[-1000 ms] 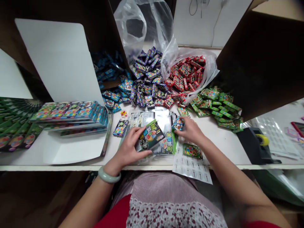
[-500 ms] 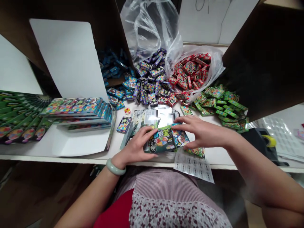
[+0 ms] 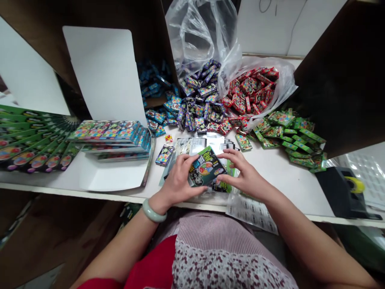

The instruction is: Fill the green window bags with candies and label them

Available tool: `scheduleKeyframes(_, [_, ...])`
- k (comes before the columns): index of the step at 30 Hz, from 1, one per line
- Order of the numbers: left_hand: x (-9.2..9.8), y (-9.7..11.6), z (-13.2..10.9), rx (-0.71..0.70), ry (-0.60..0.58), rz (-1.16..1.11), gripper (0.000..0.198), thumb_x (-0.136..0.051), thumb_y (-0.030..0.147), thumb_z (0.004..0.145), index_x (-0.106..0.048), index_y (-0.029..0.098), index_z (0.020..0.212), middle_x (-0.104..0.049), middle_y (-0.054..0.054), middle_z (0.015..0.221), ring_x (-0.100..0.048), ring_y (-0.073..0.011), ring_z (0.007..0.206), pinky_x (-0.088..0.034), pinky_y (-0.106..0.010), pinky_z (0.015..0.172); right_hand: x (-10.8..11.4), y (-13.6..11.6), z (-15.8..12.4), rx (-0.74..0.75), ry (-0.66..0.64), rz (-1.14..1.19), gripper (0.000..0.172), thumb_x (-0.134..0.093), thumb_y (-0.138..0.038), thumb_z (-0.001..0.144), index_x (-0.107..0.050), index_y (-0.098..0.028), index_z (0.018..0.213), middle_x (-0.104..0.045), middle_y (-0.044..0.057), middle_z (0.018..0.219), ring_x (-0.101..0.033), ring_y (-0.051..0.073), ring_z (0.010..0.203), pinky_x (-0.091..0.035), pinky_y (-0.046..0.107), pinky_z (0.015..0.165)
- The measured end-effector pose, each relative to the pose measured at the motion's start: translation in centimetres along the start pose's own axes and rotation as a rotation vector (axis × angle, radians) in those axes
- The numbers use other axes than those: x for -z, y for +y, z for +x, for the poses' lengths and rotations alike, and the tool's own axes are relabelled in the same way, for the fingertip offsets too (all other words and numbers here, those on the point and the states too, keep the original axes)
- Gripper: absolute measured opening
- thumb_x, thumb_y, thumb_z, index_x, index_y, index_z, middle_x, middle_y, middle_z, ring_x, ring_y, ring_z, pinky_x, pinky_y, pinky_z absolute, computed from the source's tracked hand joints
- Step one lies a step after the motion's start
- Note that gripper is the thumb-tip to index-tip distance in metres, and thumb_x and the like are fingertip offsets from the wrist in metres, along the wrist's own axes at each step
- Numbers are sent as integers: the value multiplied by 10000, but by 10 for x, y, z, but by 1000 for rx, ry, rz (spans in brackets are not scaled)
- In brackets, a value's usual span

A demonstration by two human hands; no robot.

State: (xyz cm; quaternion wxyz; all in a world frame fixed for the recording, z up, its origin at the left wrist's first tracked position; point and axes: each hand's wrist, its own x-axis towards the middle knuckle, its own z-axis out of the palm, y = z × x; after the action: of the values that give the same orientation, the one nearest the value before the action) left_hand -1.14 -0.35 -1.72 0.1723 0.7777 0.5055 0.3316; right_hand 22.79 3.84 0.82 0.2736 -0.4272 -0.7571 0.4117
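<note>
My left hand (image 3: pixel 179 180) grips a green and black printed packet (image 3: pixel 205 167) at its left edge, just above the table's front edge. My right hand (image 3: pixel 244 175) touches the packet's right side with bent fingers, pressing on it and on another green packet (image 3: pixel 222 186) under it. Beneath both lies a stack of shiny clear sleeves (image 3: pixel 201 145). A single small blue box (image 3: pixel 165 155) lies just left of my left hand. A sheet of round stickers (image 3: pixel 252 209) hangs over the table edge below my right hand.
Piles of small boxes lie behind: blue (image 3: pixel 156 117), purple (image 3: pixel 201 103), red (image 3: pixel 252 89) in a clear plastic bag, green (image 3: pixel 288 132). Stacked flat packs (image 3: pixel 114 134) rest on a white card at left, green packs (image 3: pixel 27 144) beyond. A black tape dispenser (image 3: pixel 345 190) stands right.
My right hand has drawn back from the green pile side to the packet, and the small blue box it held a second ago is out of sight. The left hand keeps hold of the packet.
</note>
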Motion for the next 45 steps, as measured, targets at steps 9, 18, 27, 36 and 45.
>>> scheduleKeyframes(9, [-11,11,-3,297,167,-655,526,-554,280,903,-361,284,1392,-581,-81,1194,-608,-223,1066,-553,-405,893,-25,-2,10,-94,360,478,499,-695,-362,762,-433,-316,1184,-564,47,1152,-613,127,742,-558,300,681])
scheduleKeyframes(18, [-18,4,-26,343,22,-767,667,-593,294,878,-271,305,1462,-576,-91,1283,-605,-240,1121,-566,-418,904,-52,10,-8,-137,379,463,402,-672,-361,798,-530,-306,1170,-634,27,953,-637,168,779,-558,334,692])
scheduleKeyframes(27, [-3,5,-12,390,326,-668,168,-607,339,881,-615,179,829,-694,-78,1049,-638,-213,1043,-507,-378,947,-43,-9,4,69,168,216,93,-560,-300,890,-623,-240,856,-632,48,922,-609,196,880,-515,340,691])
scheduleKeyframes(36, [5,-3,-12,352,283,-767,137,-704,306,811,-694,197,894,-726,-52,958,-668,-210,957,-537,-352,895,-35,-28,8,75,155,233,77,-622,-304,831,-593,-233,826,-597,27,893,-585,154,832,-500,265,606])
scheduleKeyframes(45, [12,20,8,400,296,-695,79,-700,258,787,-670,187,775,-682,2,739,-620,-116,670,-505,-209,615,-16,-43,22,-119,-10,319,156,-639,-326,813,-604,-187,751,-604,-11,692,-528,102,603,-428,251,545])
